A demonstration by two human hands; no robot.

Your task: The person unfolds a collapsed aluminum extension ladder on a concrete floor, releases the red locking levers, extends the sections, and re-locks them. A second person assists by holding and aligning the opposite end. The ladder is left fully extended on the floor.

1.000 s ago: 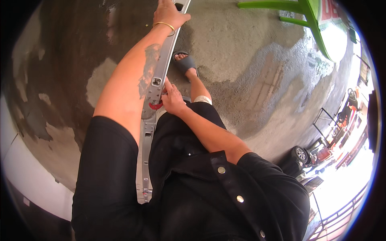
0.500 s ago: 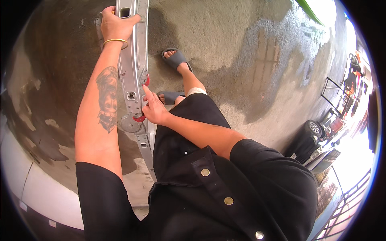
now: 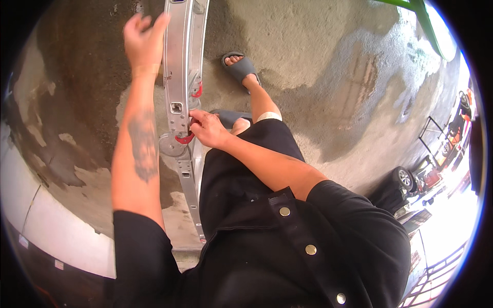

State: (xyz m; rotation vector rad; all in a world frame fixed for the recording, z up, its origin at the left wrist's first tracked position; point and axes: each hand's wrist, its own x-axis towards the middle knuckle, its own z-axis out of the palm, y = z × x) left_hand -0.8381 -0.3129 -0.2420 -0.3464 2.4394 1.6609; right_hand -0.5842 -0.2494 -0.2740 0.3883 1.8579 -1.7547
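A silver metal folding ladder (image 3: 177, 77) runs from the top of the view down past my left side. It has a round hinge (image 3: 169, 146) with a red latch (image 3: 184, 138), and a second red latch (image 3: 197, 90) shows on the rail behind. My right hand (image 3: 209, 130) is closed at the hinge, its fingers curled against the ladder's edge beside the lower red latch. My left hand (image 3: 144, 43) is held up just left of the rail, empty, with fingers bent and thumb apart, somewhat blurred. Whether its thumb tip still touches the rail is unclear.
My feet in grey slides (image 3: 240, 69) stand on a rough concrete floor (image 3: 303, 66) with wet patches, right of the ladder. A white wall base (image 3: 56, 220) lies at lower left. At far right are a vehicle wheel (image 3: 405, 178) and a green curved thing (image 3: 429, 31).
My left hand has let go of the ladder's rail and lifted to its left. My right hand's extended finger has curled in at the hinge. The ladder appears farther right in view.
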